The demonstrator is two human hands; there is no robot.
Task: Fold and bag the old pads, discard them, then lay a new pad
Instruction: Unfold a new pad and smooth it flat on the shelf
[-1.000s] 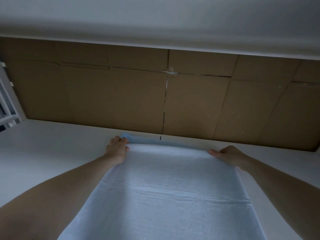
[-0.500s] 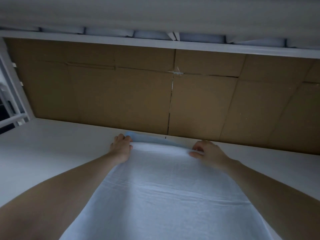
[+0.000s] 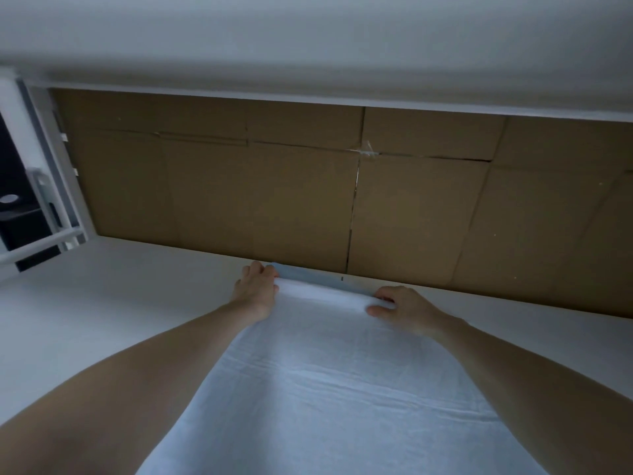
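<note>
A white absorbent pad point(image 3: 329, 389) with a pale blue backing lies spread on a white flat surface point(image 3: 113, 303), running from the near edge to the cardboard wall. Its far edge is curled into a small roll with the blue underside showing behind it. My left hand point(image 3: 255, 293) grips the far left corner of that rolled edge. My right hand point(image 3: 400, 308) holds the same edge further right, fingers curled over it. Both forearms lie along the pad's sides.
A brown cardboard panel point(image 3: 274, 200) with creases and a vertical seam stands as the back wall. A white shelf board point(image 3: 308, 46) hangs low overhead. A white metal frame post point(image 3: 51, 166) stands at the left, dark space beyond it.
My right hand has slid left along the pad's far edge, from the right corner toward the middle. The far edge has curled up into a roll. My left hand has stayed at its corner.
</note>
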